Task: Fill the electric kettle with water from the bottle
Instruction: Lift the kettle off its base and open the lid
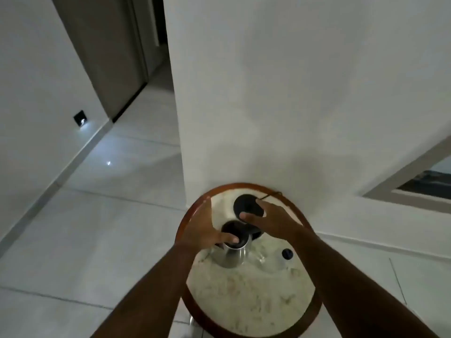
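On the round table [246, 303], seen from the head camera, your left hand [203, 230] clasped the steel kettle [231, 254], evidently steadying it, your right hand [271, 222] hovered open-fingered above its black base [244, 203], and the clear bottle [284, 258] stood just beside.

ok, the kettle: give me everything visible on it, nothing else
The kettle has a shiny, steel-looking body with a black top, and stands upright on the round marble-look table, near the middle. It sits off its black round base, which lies behind it toward the wall. The left hand rests on the top rim, thumb across the black part. The right hand hovers just behind it, over the base; contact with the kettle is unclear. Whether the lid is open, I cannot tell.
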`<state>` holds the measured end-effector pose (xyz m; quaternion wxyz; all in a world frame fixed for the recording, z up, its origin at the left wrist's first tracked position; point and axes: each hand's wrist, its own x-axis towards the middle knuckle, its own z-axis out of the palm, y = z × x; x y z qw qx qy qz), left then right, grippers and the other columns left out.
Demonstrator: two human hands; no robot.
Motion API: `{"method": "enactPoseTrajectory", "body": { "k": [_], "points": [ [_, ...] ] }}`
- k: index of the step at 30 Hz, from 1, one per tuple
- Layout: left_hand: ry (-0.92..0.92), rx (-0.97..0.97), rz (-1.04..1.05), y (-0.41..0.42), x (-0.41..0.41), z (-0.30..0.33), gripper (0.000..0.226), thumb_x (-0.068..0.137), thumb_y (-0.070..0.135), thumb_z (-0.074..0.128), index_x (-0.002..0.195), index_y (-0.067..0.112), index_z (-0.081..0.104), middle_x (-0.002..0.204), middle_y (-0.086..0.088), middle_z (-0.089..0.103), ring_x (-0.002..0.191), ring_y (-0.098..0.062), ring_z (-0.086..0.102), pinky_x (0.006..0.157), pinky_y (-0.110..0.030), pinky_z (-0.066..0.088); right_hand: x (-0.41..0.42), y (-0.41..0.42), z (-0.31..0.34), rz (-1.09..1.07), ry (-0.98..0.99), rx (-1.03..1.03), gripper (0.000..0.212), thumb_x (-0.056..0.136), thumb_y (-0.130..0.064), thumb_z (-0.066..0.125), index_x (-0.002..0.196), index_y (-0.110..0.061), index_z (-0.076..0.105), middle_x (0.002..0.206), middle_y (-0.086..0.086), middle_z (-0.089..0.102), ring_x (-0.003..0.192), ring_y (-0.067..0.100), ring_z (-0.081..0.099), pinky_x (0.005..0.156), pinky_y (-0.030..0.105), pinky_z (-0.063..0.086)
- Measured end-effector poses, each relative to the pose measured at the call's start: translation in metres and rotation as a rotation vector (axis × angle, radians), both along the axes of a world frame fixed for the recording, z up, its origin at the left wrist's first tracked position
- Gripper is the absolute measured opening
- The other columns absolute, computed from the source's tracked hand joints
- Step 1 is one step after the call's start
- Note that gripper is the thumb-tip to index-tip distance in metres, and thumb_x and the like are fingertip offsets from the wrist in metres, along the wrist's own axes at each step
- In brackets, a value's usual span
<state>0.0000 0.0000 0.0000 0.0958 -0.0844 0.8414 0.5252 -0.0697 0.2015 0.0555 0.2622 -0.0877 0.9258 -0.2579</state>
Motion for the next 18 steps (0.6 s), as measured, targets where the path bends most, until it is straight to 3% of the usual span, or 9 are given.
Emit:
{"method": "enactPoseTrajectory", "body": {
  "k": [2, 5, 7, 9, 12, 18],
  "points": [
    [-0.038, 0.003, -0.036, 0.006, -0.001, -0.026, 0.128, 0.041, 0.061, 0.090, 0.148, 0.033, 0.025, 0.151, 0.008, 0.039, 0.139, -0.016, 0.036, 0.111, -0.046, 0.038, -0.003, -0.007, -0.028, 0.002, -0.082, 0.025, 0.109, 0.064, -0.082, 0.051, 0.147, -0.016, 0.025, 0.152, 0.011, 0.034, 0.136, 0.030, 0.035, 0.106, 0.041, 0.033],
    [-0.087, -0.030, -0.030, 0.019, -0.004, -0.082, 0.111, 0.044, 0.063, 0.086, 0.137, 0.042, 0.029, 0.137, 0.019, 0.045, 0.132, -0.015, 0.044, 0.108, -0.035, 0.038, -0.009, -0.012, -0.086, 0.036, -0.146, 0.120, 0.110, 0.065, -0.084, 0.048, 0.147, -0.017, 0.021, 0.156, 0.013, 0.023, 0.142, 0.035, 0.019, 0.114, 0.050, 0.019],
    [-0.114, -0.003, -0.030, 0.025, -0.011, -0.105, 0.106, 0.053, 0.058, 0.084, 0.140, 0.039, 0.027, 0.141, 0.013, 0.044, 0.134, -0.018, 0.043, 0.110, -0.038, 0.037, -0.016, -0.013, -0.114, 0.043, -0.143, 0.196, 0.105, 0.067, -0.083, 0.046, 0.147, -0.018, 0.023, 0.156, 0.014, 0.021, 0.142, 0.039, 0.013, 0.112, 0.054, 0.014],
    [-0.138, 0.006, -0.060, 0.028, -0.017, -0.125, 0.102, 0.057, 0.054, 0.083, 0.143, 0.030, 0.032, 0.146, 0.003, 0.045, 0.135, -0.022, 0.043, 0.112, -0.042, 0.037, -0.020, -0.016, -0.139, 0.108, -0.047, 0.314, 0.096, 0.069, -0.082, 0.041, 0.141, -0.019, 0.034, 0.152, 0.015, 0.029, 0.138, 0.038, 0.024, 0.110, 0.053, 0.018],
    [-0.120, -0.036, -0.028, 0.025, -0.020, -0.142, 0.077, 0.066, 0.052, 0.081, 0.132, 0.034, 0.045, 0.133, 0.008, 0.059, 0.123, -0.018, 0.055, 0.107, -0.035, 0.043, -0.016, -0.020, -0.157, 0.148, 0.152, 0.385, 0.082, 0.073, -0.077, 0.042, 0.129, -0.018, 0.047, 0.139, 0.013, 0.045, 0.124, 0.032, 0.043, 0.106, 0.050, 0.022],
    [-0.107, -0.077, -0.073, 0.019, -0.021, -0.149, 0.088, 0.055, 0.054, 0.086, 0.130, 0.033, 0.044, 0.125, 0.012, 0.062, 0.115, -0.014, 0.059, 0.098, -0.035, 0.051, -0.020, -0.022, -0.151, 0.169, 0.181, 0.360, 0.051, 0.081, -0.060, 0.052, 0.105, -0.016, 0.059, 0.106, 0.007, 0.062, 0.094, 0.024, 0.056, 0.098, 0.047, 0.037]
  ]
}}
